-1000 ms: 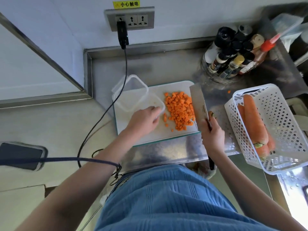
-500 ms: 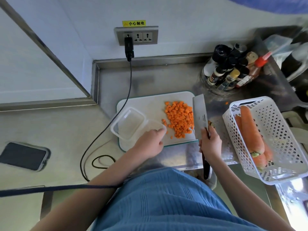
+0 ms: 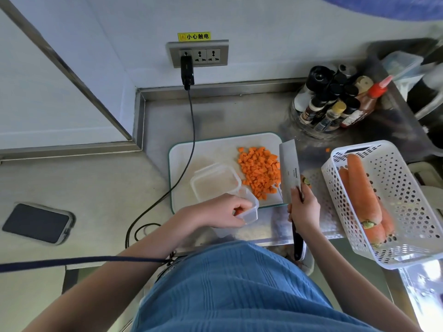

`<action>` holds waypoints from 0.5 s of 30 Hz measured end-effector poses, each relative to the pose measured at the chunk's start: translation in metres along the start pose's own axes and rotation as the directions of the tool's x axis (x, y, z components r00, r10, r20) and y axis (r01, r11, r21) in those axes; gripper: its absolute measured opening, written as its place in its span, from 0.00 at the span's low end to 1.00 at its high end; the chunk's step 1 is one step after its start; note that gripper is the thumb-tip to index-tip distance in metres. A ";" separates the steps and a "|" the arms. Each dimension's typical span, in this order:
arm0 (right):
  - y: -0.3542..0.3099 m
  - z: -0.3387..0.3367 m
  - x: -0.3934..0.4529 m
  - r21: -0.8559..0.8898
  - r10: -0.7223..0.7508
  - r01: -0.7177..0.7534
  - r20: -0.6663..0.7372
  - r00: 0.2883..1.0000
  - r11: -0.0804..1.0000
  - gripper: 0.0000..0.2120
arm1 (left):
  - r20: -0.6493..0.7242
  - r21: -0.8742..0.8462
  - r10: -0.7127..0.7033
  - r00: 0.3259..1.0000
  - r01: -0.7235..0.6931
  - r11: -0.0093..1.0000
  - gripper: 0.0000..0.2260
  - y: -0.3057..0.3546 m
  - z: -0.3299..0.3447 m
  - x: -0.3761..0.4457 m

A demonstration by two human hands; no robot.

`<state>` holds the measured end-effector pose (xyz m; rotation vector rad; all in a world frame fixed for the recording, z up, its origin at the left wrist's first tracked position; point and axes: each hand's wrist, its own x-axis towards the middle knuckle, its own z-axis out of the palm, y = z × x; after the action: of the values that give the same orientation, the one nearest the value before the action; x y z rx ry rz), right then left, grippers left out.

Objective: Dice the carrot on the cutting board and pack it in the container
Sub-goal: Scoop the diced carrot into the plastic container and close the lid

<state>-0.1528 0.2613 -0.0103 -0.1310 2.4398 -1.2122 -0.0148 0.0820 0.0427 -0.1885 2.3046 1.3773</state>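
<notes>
The diced carrot [image 3: 260,171] lies heaped on the right half of the white cutting board [image 3: 211,152], which sits on the steel tabletop [image 3: 227,113] near its front edge. Just beside the heap on its right, a cleaver [image 3: 289,173] stands on the board's right edge, blade flat toward the dice; the right hand [image 3: 304,208] is curled round its dark handle. At the board's front edge, the left hand [image 3: 223,212] grips a clear container [image 3: 250,207] tilted over that edge, with a bit of orange showing under the fingers. A clear lid [image 3: 214,182] lies on the board, touching the container on its far side. A black cable [image 3: 189,144] runs from a wall socket [image 3: 199,53] across the board's left part. At the tabletop's right edge a white perforated basket [image 3: 395,178] holds whole carrots [image 3: 362,190]. Bottles [image 3: 335,104] cluster toward the back right corner. A phone [image 3: 36,222] lies on the lower surface, well apart to the left.
</notes>
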 end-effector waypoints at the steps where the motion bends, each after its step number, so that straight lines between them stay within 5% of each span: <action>1: 0.000 0.000 0.000 -0.003 -0.003 0.003 0.002 1.000 1.000 0.08 | 0.028 -0.079 -0.020 0.999 0.022 0.997 0.15 0.001 -0.005 0.000; 4: 0.002 -0.001 0.002 -0.005 0.001 -0.001 0.007 1.000 1.000 0.09 | 0.074 -0.396 -0.047 0.996 0.073 0.915 0.05 0.009 -0.019 -0.004; 7: 0.004 0.000 0.004 -0.010 0.002 -0.002 0.008 1.000 1.000 0.11 | -0.084 -0.610 -0.087 0.993 0.018 0.792 0.05 0.010 -0.032 -0.002; 11: 0.006 0.001 0.006 -0.041 -0.019 0.019 -0.008 1.000 0.999 0.11 | -0.394 -0.249 -0.074 0.916 -0.029 0.968 0.08 0.003 -0.043 0.007; 15: 0.006 0.000 0.009 -0.068 -0.023 0.020 -0.034 0.999 0.997 0.11 | -0.542 0.130 -0.128 0.830 0.234 0.964 0.12 -0.011 -0.032 0.016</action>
<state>-0.1599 0.2624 -0.0181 -0.1575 2.5166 -1.1497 -0.0354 0.0503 0.0398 -0.7992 2.7549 1.0895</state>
